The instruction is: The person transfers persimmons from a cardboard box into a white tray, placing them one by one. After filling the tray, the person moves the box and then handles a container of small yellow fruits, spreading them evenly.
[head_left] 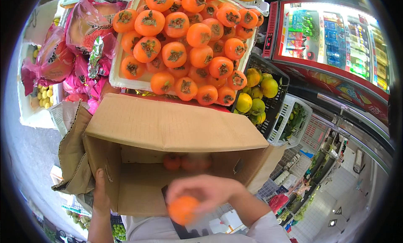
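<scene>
A brown cardboard box (pixel 142 197) stands open in front of me, its far flap (pixel 168 123) raised and its left flap bent outward. My left hand (pixel 101 191) grips the box's left side, thumb up along the wall; its other fingers are mostly hidden. My right hand (pixel 205 191), blurred by motion, holds an orange persimmon (pixel 183 210) over the near edge of the box. Deep inside the box, a few persimmons (pixel 172 162) lie in shadow against the far wall. Beyond the box, a white foam tray (pixel 116 77) is heaped with persimmons (pixel 174 55), leafy tops up.
Pink-wrapped pomelos (pixel 90 26) lie at the far left. A black crate (pixel 279 73) of green-yellow citrus (pixel 257 105) and a white basket (pixel 308 112) with green leaves sit to the right. A lit drinks fridge (pixel 336 45) stands at the far right, shelves of goods (pixel 312 176) below it.
</scene>
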### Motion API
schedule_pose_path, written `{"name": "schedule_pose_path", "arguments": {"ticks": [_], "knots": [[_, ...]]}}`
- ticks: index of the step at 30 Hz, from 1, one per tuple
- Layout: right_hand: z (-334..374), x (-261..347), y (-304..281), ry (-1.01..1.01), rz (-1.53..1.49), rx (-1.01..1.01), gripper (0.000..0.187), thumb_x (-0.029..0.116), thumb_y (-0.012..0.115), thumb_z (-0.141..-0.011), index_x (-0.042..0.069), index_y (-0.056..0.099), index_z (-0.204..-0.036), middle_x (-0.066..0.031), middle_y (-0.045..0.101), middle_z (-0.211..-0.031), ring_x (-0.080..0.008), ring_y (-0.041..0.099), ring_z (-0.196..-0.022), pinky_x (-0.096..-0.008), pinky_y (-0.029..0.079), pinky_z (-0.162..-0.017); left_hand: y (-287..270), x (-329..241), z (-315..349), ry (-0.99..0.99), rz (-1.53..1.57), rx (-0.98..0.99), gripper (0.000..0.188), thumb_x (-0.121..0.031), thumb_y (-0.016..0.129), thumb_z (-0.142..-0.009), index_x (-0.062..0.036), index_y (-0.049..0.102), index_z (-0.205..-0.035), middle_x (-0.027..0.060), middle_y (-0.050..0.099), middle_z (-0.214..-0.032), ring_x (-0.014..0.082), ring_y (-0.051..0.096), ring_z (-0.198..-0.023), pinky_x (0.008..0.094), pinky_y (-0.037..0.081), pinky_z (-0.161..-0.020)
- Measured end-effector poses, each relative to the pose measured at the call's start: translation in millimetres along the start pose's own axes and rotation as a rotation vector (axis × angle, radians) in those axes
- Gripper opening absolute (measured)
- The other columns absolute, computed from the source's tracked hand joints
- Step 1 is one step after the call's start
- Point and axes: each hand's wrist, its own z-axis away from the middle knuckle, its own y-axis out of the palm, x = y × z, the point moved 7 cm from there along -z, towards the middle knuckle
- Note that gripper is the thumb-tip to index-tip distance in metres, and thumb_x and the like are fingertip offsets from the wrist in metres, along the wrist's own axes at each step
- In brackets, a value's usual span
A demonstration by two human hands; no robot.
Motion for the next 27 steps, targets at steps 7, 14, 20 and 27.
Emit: {"name": "schedule_pose_path", "arguments": {"ticks": [7,14,20,27], "knots": [[59,128,-29,-0.085,0.016,-0.202,0.101,0.069,0.086,-0.088,-0.011,0.059,-0.144,-0.026,0.072,-0.13,-0.0378,0.071,-0.125,-0.0483,0.058,-0.105,-2,19,3,0.095,0.011,-0.048,0.054,-0.031,0.052,-0.12,-0.0004,0.045,-0.164,0.0087,0.053,-0.163,0.021,0.052,-0.148,0.0379,0.041,-0.127],[-38,206,-110,-0.189,1.612,-0.765,0.058,0.032,0.09,-0.089,0.014,0.066,-0.138,-0.0116,0.066,-0.132,-0.0327,0.07,-0.118,-0.0455,0.058,-0.101,-6,7,1,0.022,0.005,-0.027,0.055,-0.03,0.055,-0.119,0.0024,0.047,-0.162,0.0098,0.053,-0.162,0.0194,0.051,-0.148,0.0371,0.039,-0.128],[-79,179,-141,-0.254,2.298,-0.289,0.052,0.023,0.085,-0.09,0.022,0.063,-0.137,-0.0074,0.059,-0.134,-0.0309,0.065,-0.121,-0.0445,0.056,-0.101,-14,10,6,0.069,-0.011,-0.172,0.047,-0.024,0.065,-0.115,0.0026,0.059,-0.152,0.0086,0.058,-0.158,0.0182,0.054,-0.144,0.0372,0.04,-0.126],[-86,172,-145,-0.237,2.218,-0.261,0.047,0.023,0.085,-0.091,0.021,0.065,-0.133,-0.0076,0.061,-0.138,-0.0324,0.064,-0.126,-0.0444,0.056,-0.103,-11,4,7,0.112,-0.218,-0.179,0.038,-0.02,0.067,-0.114,0.0037,0.066,-0.144,0.0107,0.06,-0.155,0.0189,0.055,-0.144,0.0371,0.04,-0.125]]}}
